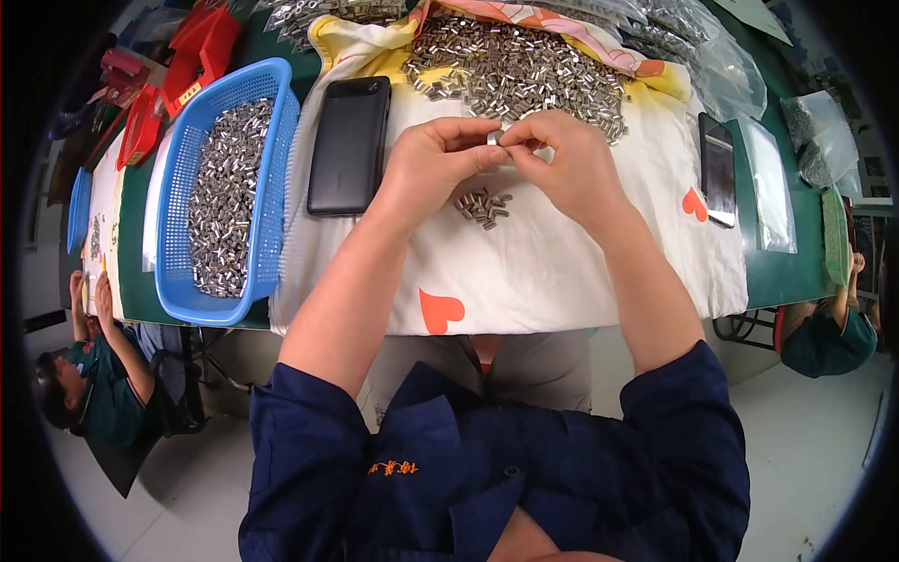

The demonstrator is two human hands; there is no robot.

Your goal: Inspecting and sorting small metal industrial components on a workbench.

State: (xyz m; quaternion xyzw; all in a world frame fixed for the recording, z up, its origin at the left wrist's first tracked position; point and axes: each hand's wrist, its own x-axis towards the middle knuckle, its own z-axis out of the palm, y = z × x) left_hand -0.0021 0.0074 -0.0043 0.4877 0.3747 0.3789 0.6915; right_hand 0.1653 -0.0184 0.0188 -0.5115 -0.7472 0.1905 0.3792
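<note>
Above the white cloth (562, 281), my two hands meet at a small shiny metal cylinder (494, 138). My left hand (433, 167) pinches it between thumb and forefinger. The closed thumb and forefinger of my right hand (567, 161) grip at its right end, partly hiding it. Just below my hands lies a small heap of metal cylinders (483, 207). Beyond them spreads a large pile of similar metal cylinders (524, 70), heaped on the cloth.
At left stands a blue basket (171, 253) filled with metal pieces, beside a black rectangular device (348, 145). A phone (718, 169) and plastic bags (730, 70) lie at right. Red bins (201, 51) sit far left. Other people (103, 384) sit at both sides.
</note>
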